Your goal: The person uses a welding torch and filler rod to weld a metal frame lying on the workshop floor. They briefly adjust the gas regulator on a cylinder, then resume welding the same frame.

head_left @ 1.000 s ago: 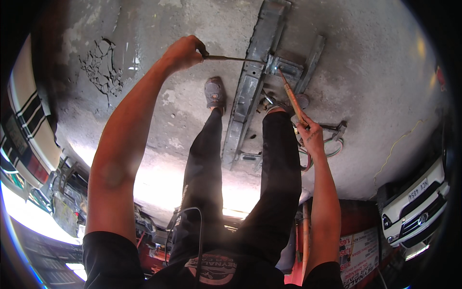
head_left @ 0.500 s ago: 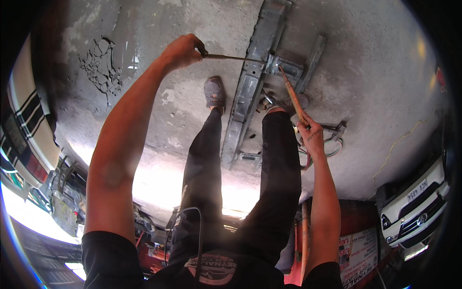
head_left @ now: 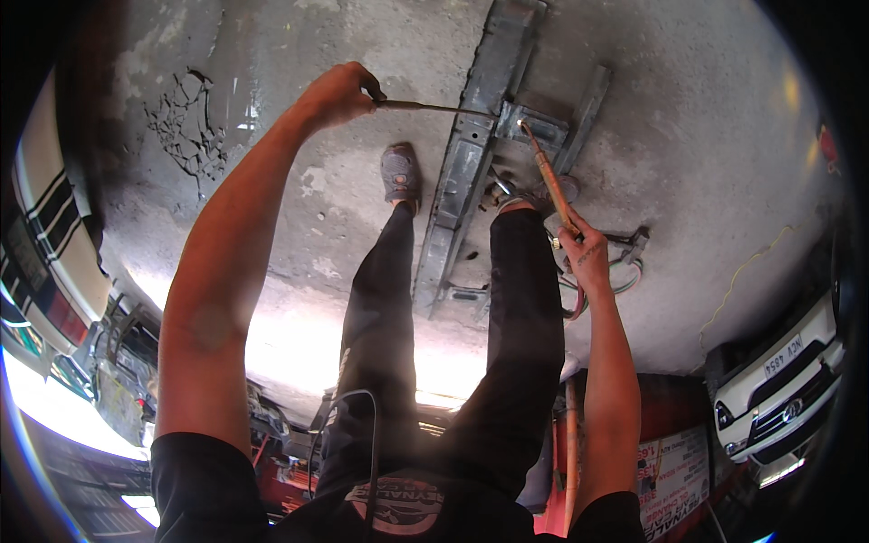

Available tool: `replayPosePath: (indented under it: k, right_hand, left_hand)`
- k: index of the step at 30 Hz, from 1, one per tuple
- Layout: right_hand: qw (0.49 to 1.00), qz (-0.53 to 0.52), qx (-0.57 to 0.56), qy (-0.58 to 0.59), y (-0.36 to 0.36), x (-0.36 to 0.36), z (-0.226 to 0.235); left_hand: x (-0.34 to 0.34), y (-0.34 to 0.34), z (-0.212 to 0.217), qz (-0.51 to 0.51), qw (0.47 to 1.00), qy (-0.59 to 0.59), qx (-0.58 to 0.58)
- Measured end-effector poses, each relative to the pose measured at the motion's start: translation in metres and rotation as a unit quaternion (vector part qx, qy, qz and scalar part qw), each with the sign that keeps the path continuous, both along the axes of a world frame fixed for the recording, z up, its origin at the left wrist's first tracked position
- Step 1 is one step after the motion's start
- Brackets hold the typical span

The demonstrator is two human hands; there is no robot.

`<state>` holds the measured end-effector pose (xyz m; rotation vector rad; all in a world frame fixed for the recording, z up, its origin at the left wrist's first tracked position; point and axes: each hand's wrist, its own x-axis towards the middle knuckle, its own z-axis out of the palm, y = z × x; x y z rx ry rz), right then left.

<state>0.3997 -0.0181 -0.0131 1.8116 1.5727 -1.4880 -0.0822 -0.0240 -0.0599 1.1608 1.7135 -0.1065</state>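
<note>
Little has moved since the earlier frame, but a brighter glow [head_left: 521, 123] shows at the tip of the torch [head_left: 550, 181]. Right hand [head_left: 588, 255] grips the torch; left hand [head_left: 337, 96] pinches a rod [head_left: 425, 107], which spans the beam [head_left: 460, 167] toward the bracket [head_left: 549, 129] beside it, on the floor [head_left: 688, 154]. Best to steady both wrists, spread heat evenly, and keep bare fingers well back.
</note>
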Motion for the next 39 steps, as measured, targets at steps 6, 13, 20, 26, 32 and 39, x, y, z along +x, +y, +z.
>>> replayPosePath:
  k: [6,13,20,26,32,39]
  right_hand:
    - [1.0,-0.002,0.0,-0.01,0.001,0.0,0.0]
    - [1.0,-0.011,0.005,0.001,0.004,0.002,-0.006]
    - [1.0,-0.012,-0.002,-0.002,0.009,-0.002,-0.003]
    - [1.0,-0.01,0.006,-0.001,0.006,0.002,-0.005]
    - [1.0,-0.005,-0.002,-0.005,0.009,-0.001,-0.005]
    - [1.0,-0.008,0.013,0.005,0.007,0.002,-0.007]
  left_hand:
    - [0.002,0.001,0.003,0.002,1.0,0.001,-0.005]
    - [0.001,0.002,0.003,0.0,1.0,0.011,-0.016]
    - [-0.003,-0.001,-0.004,0.0,1.0,-0.003,-0.011]
    - [-0.003,-0.004,-0.008,0.009,1.0,-0.002,0.023]
    - [-0.007,-0.004,-0.01,0.009,1.0,-0.017,0.021]
    - [-0.009,0.001,-0.008,0.017,0.999,-0.017,-0.023]
